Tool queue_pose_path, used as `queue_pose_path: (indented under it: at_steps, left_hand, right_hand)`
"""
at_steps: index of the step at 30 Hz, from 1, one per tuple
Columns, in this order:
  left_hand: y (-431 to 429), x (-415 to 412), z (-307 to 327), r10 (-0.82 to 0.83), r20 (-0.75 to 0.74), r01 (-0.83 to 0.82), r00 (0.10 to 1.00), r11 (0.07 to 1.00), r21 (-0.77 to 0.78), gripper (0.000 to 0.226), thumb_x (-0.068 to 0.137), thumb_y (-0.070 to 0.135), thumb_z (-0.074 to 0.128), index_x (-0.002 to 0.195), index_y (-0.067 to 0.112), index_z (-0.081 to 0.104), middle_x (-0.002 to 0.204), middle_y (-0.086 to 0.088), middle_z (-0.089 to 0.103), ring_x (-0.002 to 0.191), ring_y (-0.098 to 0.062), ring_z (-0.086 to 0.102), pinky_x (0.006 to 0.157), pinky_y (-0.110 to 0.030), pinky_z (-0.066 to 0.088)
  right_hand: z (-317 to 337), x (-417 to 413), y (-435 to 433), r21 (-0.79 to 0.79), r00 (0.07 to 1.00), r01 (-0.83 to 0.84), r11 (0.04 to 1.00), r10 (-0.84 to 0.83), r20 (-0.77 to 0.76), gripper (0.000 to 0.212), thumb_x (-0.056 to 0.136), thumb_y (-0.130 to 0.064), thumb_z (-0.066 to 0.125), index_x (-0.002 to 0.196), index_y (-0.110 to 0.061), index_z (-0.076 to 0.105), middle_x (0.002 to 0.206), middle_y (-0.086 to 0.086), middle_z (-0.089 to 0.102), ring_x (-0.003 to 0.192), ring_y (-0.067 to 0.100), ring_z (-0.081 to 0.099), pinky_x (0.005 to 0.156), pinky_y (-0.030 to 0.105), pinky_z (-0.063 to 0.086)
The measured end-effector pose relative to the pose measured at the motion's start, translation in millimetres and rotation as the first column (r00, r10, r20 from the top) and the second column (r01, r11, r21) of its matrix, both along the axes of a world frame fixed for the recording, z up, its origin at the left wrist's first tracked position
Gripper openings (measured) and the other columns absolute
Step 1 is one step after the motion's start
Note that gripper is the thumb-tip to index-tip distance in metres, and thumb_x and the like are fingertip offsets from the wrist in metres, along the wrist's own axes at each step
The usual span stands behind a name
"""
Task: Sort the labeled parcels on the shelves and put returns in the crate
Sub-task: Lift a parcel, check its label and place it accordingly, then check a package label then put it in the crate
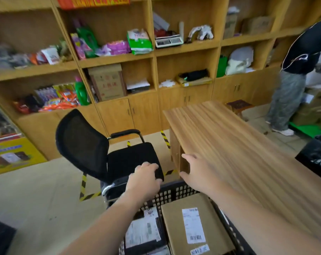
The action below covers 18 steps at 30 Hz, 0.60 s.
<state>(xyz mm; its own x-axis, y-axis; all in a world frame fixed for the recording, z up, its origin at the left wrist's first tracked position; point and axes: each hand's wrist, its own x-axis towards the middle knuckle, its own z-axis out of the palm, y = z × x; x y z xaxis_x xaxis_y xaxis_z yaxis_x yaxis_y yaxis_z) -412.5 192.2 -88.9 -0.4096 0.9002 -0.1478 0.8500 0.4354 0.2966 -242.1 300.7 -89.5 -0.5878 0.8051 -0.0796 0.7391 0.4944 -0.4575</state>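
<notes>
Head view: I'm looking down over a black crate that sits low in front of me, beside the end of the wooden table. It already holds parcels. A flat cardboard box with a white label lies on the right side, and a dark bagged parcel with its own label lies just beside it on the left. More seems to be packed underneath, but I can't make it out. So I judge that part of the returns step is done.

My left hand has its fingers curled over the front corner of the black chair seat, gripping it. My right hand is spread, fingers straight and apart, holding nothing. It is at the table's near corner, and I can't tell whether it touches the wood. Neither hand carries a parcel.

The shelves along the wall are full of bags, boxes and packets, too blurred for me to read any labels. I reckon most of the sorting there is left to do. A second black crate sits at the right edge of the table, and another person stands at the far right.
</notes>
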Motion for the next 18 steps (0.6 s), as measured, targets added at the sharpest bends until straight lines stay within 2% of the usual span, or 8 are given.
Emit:
queue_pose_path:
  at_steps: [5, 10, 14, 18]
  left_hand:
    - [12.0, 11.1, 68.4, -0.089, -0.017, 0.091, 0.996, 0.981, 0.173, 0.055, 0.096, 0.039, 0.063, 0.148, 0.029, 0.047, 0.15, 0.001, 0.049, 0.139, -0.023, 0.044, 0.113, -0.047, 0.044]
    - [32.5, 44.8, 113.5, -0.345, -0.046, 0.34, 0.938, 0.88, 0.333, 0.054, 0.095, 0.039, 0.067, 0.145, 0.028, 0.052, 0.147, 0.004, 0.051, 0.137, -0.017, 0.046, 0.113, -0.034, 0.04]
    - [28.0, 96.5, 142.0, -0.585, -0.051, 0.551, 0.81, 0.727, 0.409, 0.054, 0.094, 0.042, 0.068, 0.144, 0.031, 0.052, 0.147, 0.007, 0.05, 0.138, -0.017, 0.044, 0.116, -0.041, 0.04]
    - [2.9, 171.6, 157.4, -0.799, -0.079, 0.731, 0.596, 0.5, 0.464, 0.052, 0.092, 0.041, 0.071, 0.14, 0.028, 0.057, 0.141, 0.004, 0.055, 0.133, -0.018, 0.048, 0.113, -0.036, 0.041]
  right_hand:
    - [67.2, 16.2, -14.0, 0.111, 0.996, 0.075, 0.991, -0.068, -0.066, 0.068, 0.098, -0.045, 0.061, 0.158, -0.032, 0.032, 0.156, -0.005, 0.039, 0.139, 0.023, 0.044, 0.112, 0.046, 0.043]
    - [111.4, 57.9, -45.3, 0.187, 0.951, 0.302, 0.935, -0.283, -0.121, 0.07, 0.096, -0.046, 0.064, 0.157, -0.036, 0.032, 0.159, -0.006, 0.037, 0.142, 0.023, 0.042, 0.115, 0.047, 0.042]
    - [142.4, 117.2, -89.8, 0.267, 0.851, 0.525, 0.809, -0.5, -0.157, 0.068, 0.096, -0.045, 0.063, 0.157, -0.033, 0.036, 0.158, -0.006, 0.038, 0.143, 0.023, 0.041, 0.115, 0.043, 0.04]
    - [161.8, 189.9, -164.5, 0.277, 0.686, 0.724, 0.632, -0.703, -0.188, 0.063, 0.096, -0.045, 0.062, 0.154, -0.034, 0.039, 0.155, -0.007, 0.04, 0.141, 0.021, 0.042, 0.113, 0.044, 0.042]
